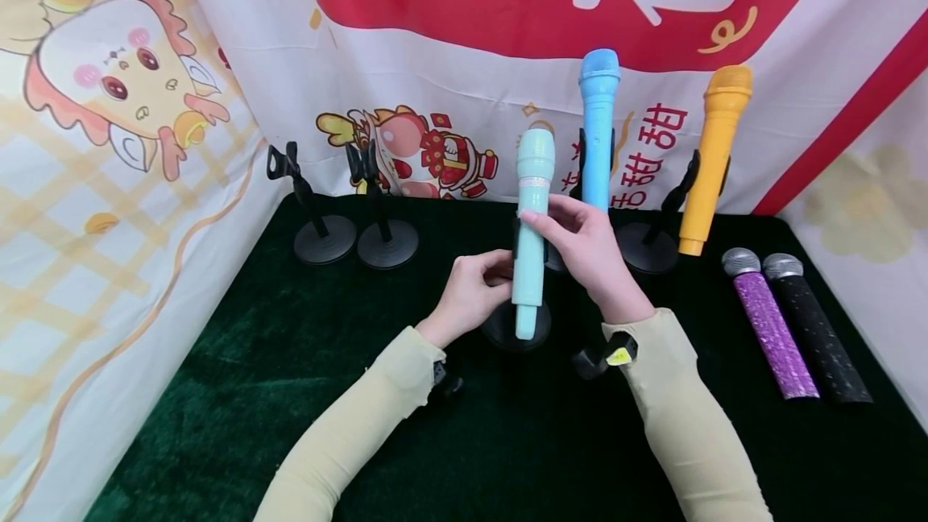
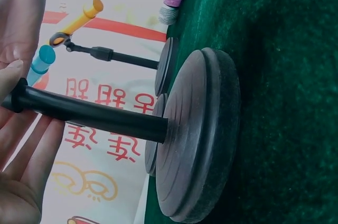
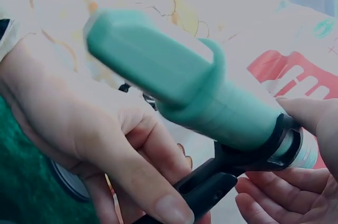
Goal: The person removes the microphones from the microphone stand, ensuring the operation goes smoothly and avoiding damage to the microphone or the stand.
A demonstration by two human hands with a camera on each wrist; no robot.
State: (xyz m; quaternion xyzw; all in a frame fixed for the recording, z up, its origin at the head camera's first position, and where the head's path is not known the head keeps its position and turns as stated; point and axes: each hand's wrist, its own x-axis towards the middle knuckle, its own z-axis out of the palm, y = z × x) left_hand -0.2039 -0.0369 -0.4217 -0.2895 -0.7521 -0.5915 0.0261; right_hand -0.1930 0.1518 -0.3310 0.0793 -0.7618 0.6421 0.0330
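Observation:
A mint-green microphone [image 1: 532, 196] is seated in the black clip [image 3: 264, 158] of a desk stand, tilted with its head up and away. My right hand [image 1: 590, 252] holds the microphone's body near its middle, thumb along the front. Beneath the clip, my left hand [image 1: 467, 296] grips the stand's black neck [image 3: 203, 195] between thumb and fingers. The stand's round base [image 2: 195, 134] sits on the green cloth, joined to a straight pole [image 2: 105, 113]. Just behind my right hand, a blue microphone [image 1: 598, 135] leans up in its own stand.
A yellow microphone [image 1: 706, 159] rests in a stand at the back right. Purple [image 1: 776, 333] and black [image 1: 819, 333] glittery microphones lie at the right. Two stands without microphones [image 1: 325, 238] [image 1: 387, 243] are at the back left. A printed curtain [image 1: 435, 63] hangs behind the green cloth [image 1: 290, 361].

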